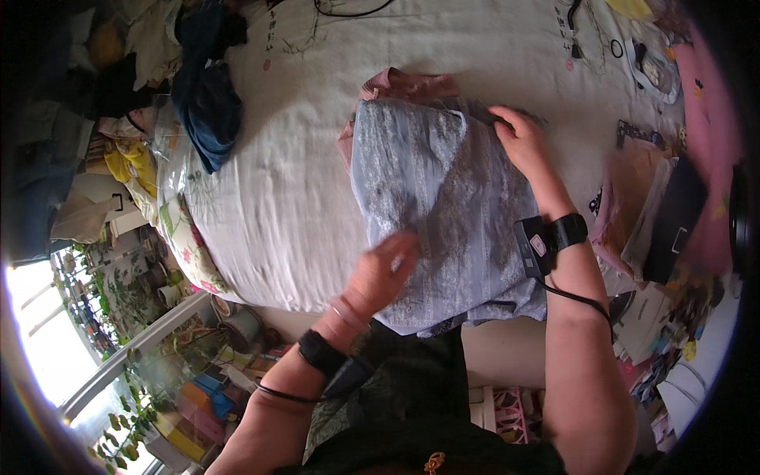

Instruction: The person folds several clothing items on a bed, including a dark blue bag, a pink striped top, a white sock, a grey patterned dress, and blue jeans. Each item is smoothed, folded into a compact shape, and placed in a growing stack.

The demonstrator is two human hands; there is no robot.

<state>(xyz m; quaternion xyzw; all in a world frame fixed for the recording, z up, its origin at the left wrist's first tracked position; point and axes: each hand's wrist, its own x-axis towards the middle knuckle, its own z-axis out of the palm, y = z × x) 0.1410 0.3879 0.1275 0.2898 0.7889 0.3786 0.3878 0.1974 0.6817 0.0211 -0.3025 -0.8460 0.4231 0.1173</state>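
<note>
A blue-grey garment with white lace-like stripes (457,225) lies spread on a bed, its near end hanging over the edge. A pink ribbed garment (389,86) shows from beneath its far left corner. My right hand (519,139) is at the far right edge of the patterned cloth, thumb and forefinger close together there; whether fabric is pinched between them is not clear. My left hand (386,267), slightly blurred, is over the lower left part of the cloth with its fingers curled; I cannot tell whether it holds fabric. Both wrists wear black straps with cabled devices.
Dark blue clothing (208,113) lies on the left of the pale bedsheet (273,196). Folded clothes (644,208) are stacked at the right, beside pink fabric (703,148). A black cable (356,13) lies at the far edge. Potted plants and boxes stand below left.
</note>
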